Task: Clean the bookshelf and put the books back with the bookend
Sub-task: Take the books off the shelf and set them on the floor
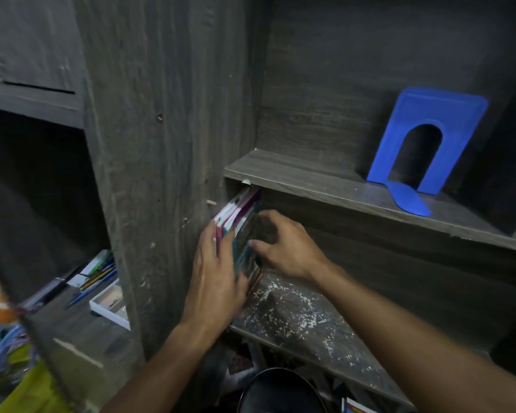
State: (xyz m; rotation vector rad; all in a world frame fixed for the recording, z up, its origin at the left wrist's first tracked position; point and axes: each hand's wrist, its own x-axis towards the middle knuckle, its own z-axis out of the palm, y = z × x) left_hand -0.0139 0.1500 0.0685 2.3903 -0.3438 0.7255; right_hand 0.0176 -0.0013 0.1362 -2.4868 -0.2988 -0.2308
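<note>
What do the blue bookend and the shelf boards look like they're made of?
Bookend: probably painted sheet metal, matte blue; a thin plate with an arched cutout, its tongue bent out flat. Shelf boards: likely laminated particleboard, grey woodgrain print, pale chip at the front edge.

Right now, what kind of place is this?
Probably a study or storage corner in a home: there is a dark wooden bookshelf, a blue bookend standing on it, a bunch of books, and pens in the next compartment.
</note>
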